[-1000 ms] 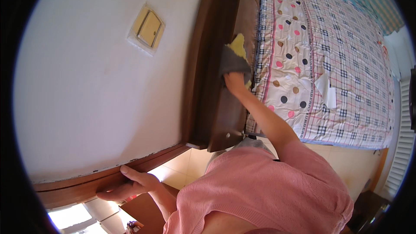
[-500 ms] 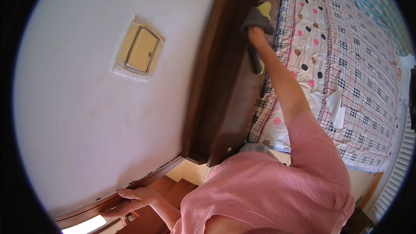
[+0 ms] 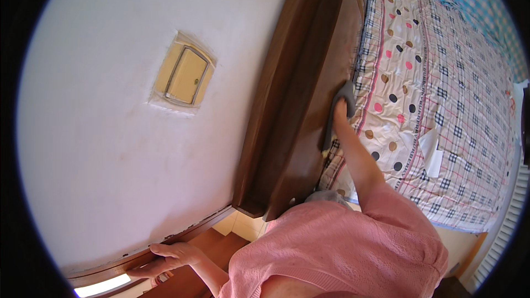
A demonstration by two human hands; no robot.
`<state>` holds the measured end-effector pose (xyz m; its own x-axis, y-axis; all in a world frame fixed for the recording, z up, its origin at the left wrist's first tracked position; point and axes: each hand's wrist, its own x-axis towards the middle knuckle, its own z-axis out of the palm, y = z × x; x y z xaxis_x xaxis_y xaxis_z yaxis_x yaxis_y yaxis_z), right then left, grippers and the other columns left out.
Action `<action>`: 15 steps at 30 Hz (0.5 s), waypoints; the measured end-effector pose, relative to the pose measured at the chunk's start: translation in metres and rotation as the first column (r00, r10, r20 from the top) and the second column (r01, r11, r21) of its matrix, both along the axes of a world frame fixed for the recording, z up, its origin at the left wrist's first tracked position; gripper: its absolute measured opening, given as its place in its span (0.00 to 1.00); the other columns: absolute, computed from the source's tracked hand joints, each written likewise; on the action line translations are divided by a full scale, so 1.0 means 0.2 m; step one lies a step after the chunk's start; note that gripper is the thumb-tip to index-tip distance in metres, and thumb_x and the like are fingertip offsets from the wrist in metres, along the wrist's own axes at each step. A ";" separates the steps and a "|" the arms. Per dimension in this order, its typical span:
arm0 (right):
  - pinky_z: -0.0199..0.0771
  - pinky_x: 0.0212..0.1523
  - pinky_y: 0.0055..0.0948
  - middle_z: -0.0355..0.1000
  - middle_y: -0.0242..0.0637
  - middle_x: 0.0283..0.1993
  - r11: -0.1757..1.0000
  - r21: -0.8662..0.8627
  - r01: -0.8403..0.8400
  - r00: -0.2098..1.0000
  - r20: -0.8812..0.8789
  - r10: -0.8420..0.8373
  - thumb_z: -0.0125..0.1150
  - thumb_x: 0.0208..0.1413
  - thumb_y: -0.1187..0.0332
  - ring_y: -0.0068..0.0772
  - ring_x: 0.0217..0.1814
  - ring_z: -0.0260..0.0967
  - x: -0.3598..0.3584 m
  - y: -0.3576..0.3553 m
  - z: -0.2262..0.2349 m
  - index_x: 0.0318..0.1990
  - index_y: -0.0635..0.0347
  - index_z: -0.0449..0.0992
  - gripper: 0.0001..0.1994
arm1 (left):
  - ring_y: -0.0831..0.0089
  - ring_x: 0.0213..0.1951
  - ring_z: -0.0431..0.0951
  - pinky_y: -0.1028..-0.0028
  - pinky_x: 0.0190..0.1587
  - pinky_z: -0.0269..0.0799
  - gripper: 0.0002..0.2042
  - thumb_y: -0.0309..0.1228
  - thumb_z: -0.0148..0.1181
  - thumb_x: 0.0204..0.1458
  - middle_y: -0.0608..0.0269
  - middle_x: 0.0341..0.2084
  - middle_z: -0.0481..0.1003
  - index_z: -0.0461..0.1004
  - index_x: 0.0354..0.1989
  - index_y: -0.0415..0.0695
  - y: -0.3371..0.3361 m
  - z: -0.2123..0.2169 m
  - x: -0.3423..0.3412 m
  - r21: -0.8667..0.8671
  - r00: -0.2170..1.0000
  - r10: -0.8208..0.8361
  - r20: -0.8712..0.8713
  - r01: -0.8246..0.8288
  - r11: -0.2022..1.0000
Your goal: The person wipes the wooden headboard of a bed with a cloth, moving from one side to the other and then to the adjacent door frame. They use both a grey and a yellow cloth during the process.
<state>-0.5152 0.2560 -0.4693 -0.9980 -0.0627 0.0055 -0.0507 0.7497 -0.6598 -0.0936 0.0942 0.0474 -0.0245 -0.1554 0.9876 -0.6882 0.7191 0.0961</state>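
While the left hand (image 3: 168, 258) spreads its fingers at the brown wooden trim (image 3: 212, 219), the right hand (image 3: 340, 115) grips a limp, yellow-edged grey cloth (image 3: 346, 95) on the glossy dark-wood bed board (image 3: 309, 127), beside a puckered, dotted, checked quilt (image 3: 441, 105).

White wall (image 3: 110, 149), yellowish fitting (image 3: 183, 77) — pale tiled floor (image 3: 244, 225), patterned quilt (image 3: 469, 138) at right.

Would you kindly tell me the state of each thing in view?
Right hand: holding gray cloth
Gray cloth: rumpled, partly covering that hand
Left hand: open, at wooden trim
Quilt: spread out, wrinkled
White paper: lying on quilt
Wall switch: on or off unclear
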 end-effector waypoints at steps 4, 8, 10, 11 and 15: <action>0.47 0.73 0.53 0.61 0.59 0.69 0.991 -0.117 -0.064 0.950 -0.312 0.024 0.43 0.65 0.66 0.64 0.72 0.52 0.57 -0.09 0.21 0.65 0.66 0.66 0.23 | 0.51 0.74 0.46 0.55 0.74 0.47 0.37 0.38 0.52 0.67 0.41 0.73 0.44 0.39 0.74 0.34 0.00 0.02 0.02 -0.038 0.998 0.049 0.044 -0.048 0.998; 0.41 0.76 0.50 0.56 0.56 0.73 0.837 -0.442 -0.322 0.931 -0.310 0.195 0.44 0.65 0.68 0.61 0.76 0.48 0.54 -0.16 1.09 0.68 0.65 0.63 0.24 | 0.52 0.73 0.47 0.54 0.74 0.47 0.36 0.38 0.51 0.67 0.42 0.73 0.44 0.39 0.74 0.34 0.00 0.00 0.07 -0.035 0.997 0.059 0.049 -0.057 0.998; 0.42 0.76 0.50 0.54 0.54 0.74 0.797 -0.470 -0.380 0.897 -0.396 0.194 0.44 0.67 0.66 0.60 0.76 0.47 0.28 -0.20 1.19 0.69 0.66 0.61 0.25 | 0.52 0.73 0.48 0.54 0.74 0.47 0.35 0.38 0.51 0.68 0.43 0.73 0.44 0.40 0.74 0.34 -0.03 -0.01 0.05 -0.032 0.999 0.032 0.032 -0.031 0.999; 0.42 0.75 0.50 0.55 0.55 0.74 0.730 -0.579 -0.364 0.925 -0.318 0.209 0.44 0.67 0.64 0.60 0.76 0.47 0.21 -0.24 1.30 0.69 0.66 0.61 0.25 | 0.52 0.73 0.49 0.54 0.73 0.48 0.35 0.38 0.50 0.68 0.43 0.73 0.44 0.40 0.74 0.34 -0.02 0.02 0.04 -0.034 0.998 0.037 0.041 -0.036 0.999; 0.45 0.75 0.44 0.58 0.57 0.70 0.525 -0.739 -0.423 0.905 -0.370 0.209 0.50 0.66 0.63 0.58 0.74 0.51 0.02 -0.49 1.84 0.66 0.68 0.63 0.25 | 0.52 0.73 0.49 0.54 0.73 0.49 0.35 0.38 0.50 0.68 0.43 0.73 0.44 0.40 0.74 0.34 0.00 0.02 0.03 -0.034 0.998 0.033 0.051 -0.031 0.999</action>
<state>-0.5111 0.1580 -0.1021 -0.8767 -0.2370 0.4186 -0.3892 -0.1619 -0.9068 -0.0873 0.0932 0.0510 -0.0715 -0.1237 0.9897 -0.7144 0.6988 0.0357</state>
